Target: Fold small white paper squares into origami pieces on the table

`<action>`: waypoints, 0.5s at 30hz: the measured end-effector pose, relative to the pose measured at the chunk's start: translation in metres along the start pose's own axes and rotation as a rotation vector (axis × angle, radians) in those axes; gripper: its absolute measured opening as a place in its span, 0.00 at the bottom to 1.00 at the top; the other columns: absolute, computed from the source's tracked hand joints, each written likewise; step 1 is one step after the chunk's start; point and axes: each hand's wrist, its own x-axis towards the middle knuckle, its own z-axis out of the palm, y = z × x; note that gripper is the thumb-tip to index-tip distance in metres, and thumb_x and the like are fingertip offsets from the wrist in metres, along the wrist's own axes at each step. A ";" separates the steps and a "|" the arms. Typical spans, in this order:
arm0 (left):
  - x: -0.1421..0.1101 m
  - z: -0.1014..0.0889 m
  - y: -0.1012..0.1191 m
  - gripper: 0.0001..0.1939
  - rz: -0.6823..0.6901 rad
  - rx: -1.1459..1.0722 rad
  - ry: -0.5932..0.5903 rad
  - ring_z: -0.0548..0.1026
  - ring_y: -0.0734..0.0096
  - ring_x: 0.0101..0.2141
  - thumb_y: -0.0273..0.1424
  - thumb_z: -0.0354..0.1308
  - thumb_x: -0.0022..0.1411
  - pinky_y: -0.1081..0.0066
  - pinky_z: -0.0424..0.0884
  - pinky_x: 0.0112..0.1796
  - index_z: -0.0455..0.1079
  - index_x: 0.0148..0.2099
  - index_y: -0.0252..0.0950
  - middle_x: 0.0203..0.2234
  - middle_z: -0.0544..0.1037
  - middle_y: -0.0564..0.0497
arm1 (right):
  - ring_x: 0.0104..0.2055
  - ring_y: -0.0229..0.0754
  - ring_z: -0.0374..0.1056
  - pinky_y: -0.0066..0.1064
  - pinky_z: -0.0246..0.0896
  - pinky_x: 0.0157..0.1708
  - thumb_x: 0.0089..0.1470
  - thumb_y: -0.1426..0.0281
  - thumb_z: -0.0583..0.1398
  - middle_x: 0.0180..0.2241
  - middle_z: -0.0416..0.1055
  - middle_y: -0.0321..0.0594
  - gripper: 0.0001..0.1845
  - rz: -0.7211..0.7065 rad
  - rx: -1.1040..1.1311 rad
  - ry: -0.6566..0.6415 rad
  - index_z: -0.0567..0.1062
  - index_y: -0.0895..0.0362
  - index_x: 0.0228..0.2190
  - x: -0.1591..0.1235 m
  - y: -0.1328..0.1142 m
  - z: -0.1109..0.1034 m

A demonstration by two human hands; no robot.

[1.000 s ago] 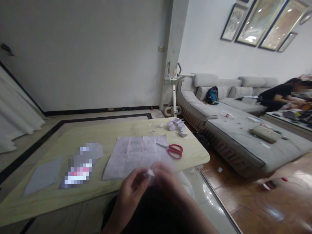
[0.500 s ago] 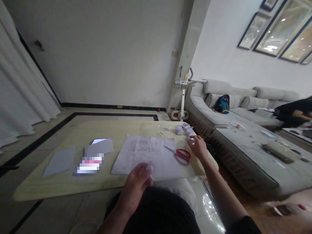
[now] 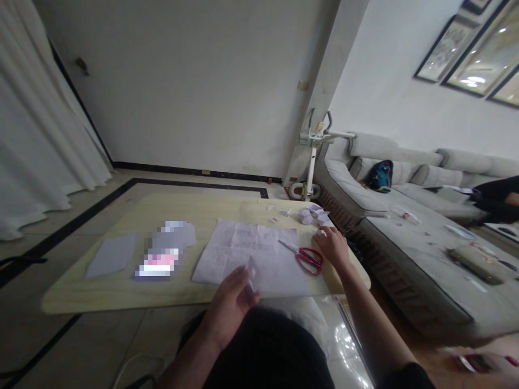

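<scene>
Close to my body, over the front edge of a printed sheet (image 3: 239,248), my left hand (image 3: 233,294) pinches a small folded piece of paper (image 3: 252,273). My right hand (image 3: 331,244) is at the right side of the table, its fingers curled with a small white bit of paper (image 3: 323,233) showing at them. Just beyond those fingers lie several folded paper shapes (image 3: 306,216). Red-handled scissors (image 3: 310,261) rest partly on the sheet, left of my right hand, blades pointing away to the left.
Paper scraps (image 3: 286,212) lie toward the table's far edge. On the left are a blank sheet (image 3: 111,255), another paper (image 3: 184,235) and a blurred-out bright screen (image 3: 160,265). A grey sofa (image 3: 389,237) stands beyond the table's right edge, with a person (image 3: 497,200) farther off.
The whole view has shifted slightly to the right. My right hand has drawn a little back from the folded paper shapes. My left hand still holds its folded piece, now tilted more upright.
</scene>
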 end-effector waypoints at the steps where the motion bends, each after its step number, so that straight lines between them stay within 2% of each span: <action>1: 0.000 0.000 -0.001 0.19 -0.001 0.011 -0.001 0.75 0.75 0.26 0.37 0.74 0.45 0.77 0.72 0.25 0.74 0.36 0.34 0.31 0.77 0.50 | 0.41 0.53 0.70 0.39 0.61 0.40 0.54 0.66 0.60 0.42 0.74 0.52 0.15 -0.001 0.040 0.016 0.76 0.60 0.42 0.000 -0.005 -0.004; 4: 0.000 0.000 -0.002 0.19 0.013 0.078 0.003 0.75 0.74 0.26 0.39 0.73 0.45 0.76 0.72 0.25 0.73 0.36 0.35 0.30 0.76 0.51 | 0.40 0.50 0.71 0.39 0.64 0.40 0.54 0.63 0.60 0.40 0.75 0.51 0.14 -0.013 0.386 0.085 0.76 0.60 0.39 -0.012 -0.038 -0.027; 6: -0.001 0.003 -0.003 0.18 0.043 0.162 0.009 0.74 0.74 0.25 0.40 0.73 0.46 0.76 0.71 0.26 0.73 0.36 0.35 0.27 0.75 0.53 | 0.35 0.46 0.71 0.36 0.66 0.36 0.56 0.61 0.59 0.36 0.76 0.47 0.14 -0.073 0.706 0.002 0.75 0.59 0.37 -0.028 -0.070 -0.049; 8: -0.004 0.007 -0.001 0.18 0.061 0.257 0.004 0.73 0.76 0.25 0.40 0.71 0.49 0.77 0.70 0.25 0.73 0.36 0.34 0.25 0.74 0.53 | 0.33 0.43 0.71 0.34 0.67 0.34 0.56 0.62 0.60 0.34 0.76 0.43 0.12 -0.164 0.890 -0.114 0.76 0.58 0.37 -0.048 -0.102 -0.071; 11: -0.010 0.014 0.002 0.16 0.076 0.360 -0.022 0.72 0.75 0.27 0.40 0.69 0.52 0.77 0.68 0.25 0.73 0.37 0.34 0.28 0.74 0.53 | 0.36 0.42 0.71 0.33 0.67 0.38 0.56 0.66 0.62 0.35 0.76 0.41 0.09 -0.281 1.006 -0.262 0.76 0.56 0.38 -0.072 -0.138 -0.096; 15: -0.015 0.017 0.006 0.16 0.111 0.442 -0.068 0.70 0.76 0.27 0.41 0.66 0.55 0.77 0.67 0.26 0.73 0.38 0.34 0.30 0.74 0.52 | 0.35 0.41 0.70 0.32 0.66 0.36 0.55 0.70 0.62 0.34 0.76 0.39 0.08 -0.281 1.048 -0.334 0.77 0.56 0.38 -0.082 -0.152 -0.102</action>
